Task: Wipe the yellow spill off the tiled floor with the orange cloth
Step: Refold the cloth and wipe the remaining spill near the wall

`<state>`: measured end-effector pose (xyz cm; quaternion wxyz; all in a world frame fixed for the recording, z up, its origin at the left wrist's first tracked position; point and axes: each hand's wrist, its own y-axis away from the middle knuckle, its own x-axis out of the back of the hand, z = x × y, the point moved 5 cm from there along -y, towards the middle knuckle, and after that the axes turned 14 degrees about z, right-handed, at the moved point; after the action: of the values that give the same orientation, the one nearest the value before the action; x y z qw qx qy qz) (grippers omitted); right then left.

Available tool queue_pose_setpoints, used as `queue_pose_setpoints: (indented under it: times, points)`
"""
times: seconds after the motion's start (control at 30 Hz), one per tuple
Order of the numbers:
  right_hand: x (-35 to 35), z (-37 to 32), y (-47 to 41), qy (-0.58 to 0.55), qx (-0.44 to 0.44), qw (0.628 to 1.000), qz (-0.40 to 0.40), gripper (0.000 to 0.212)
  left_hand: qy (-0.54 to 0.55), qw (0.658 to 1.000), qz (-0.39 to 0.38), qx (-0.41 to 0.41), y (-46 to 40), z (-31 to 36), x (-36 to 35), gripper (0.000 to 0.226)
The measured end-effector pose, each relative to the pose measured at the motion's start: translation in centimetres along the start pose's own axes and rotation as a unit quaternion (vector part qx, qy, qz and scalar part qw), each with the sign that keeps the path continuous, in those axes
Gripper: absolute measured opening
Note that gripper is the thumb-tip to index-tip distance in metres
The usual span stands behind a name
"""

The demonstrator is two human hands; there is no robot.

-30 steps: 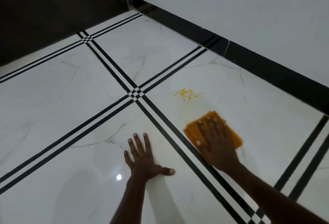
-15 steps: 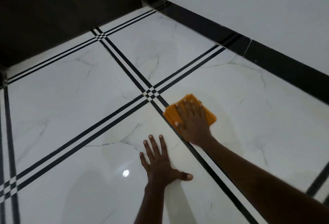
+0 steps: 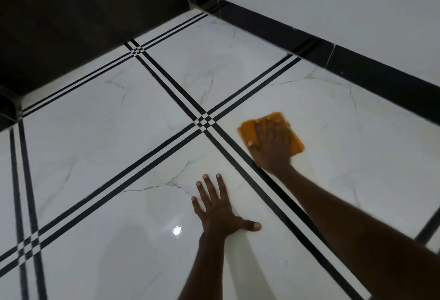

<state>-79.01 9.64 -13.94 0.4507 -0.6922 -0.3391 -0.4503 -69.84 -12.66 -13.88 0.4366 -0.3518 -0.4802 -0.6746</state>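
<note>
The orange cloth (image 3: 247, 131) is lying flat on the tiled floor (image 3: 119, 133), folded into a rough square with 1 corner pointing toward the dark baseboard side. It is sitting just right of the black-striped tile joint, near the small checkered crossing. Much of its middle is being covered from above, leaving its left edge, far edge and right corner showing. The floor is gleaming, white marble-look tiles with double black lines. No yellow spill is showing on the tiles around the cloth.
</note>
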Motion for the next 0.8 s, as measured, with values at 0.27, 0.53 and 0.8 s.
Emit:
queue_pose_setpoints:
  times: [0.27, 0.53, 0.8]
  points:
    - [10.5, 15.2, 19.9, -0.018, 0.089, 0.992, -0.084, 0.073, 0.003, 1.000, 0.005, 0.024, 1.0, 0.6, 1.1, 0.171]
    - [7.2, 16.1, 11.8, 0.024, -0.030, 0.999, -0.030, 0.075, -0.106, 0.987, 0.116, 0.019, 2.7, 1.3, 0.9, 0.154]
    - [9.7, 6.6, 24.6, -0.082, 0.223, 0.967, -0.090, 0.076, -0.055, 0.985, 0.135, 0.091, 16.8, -2.0, -2.6, 0.110]
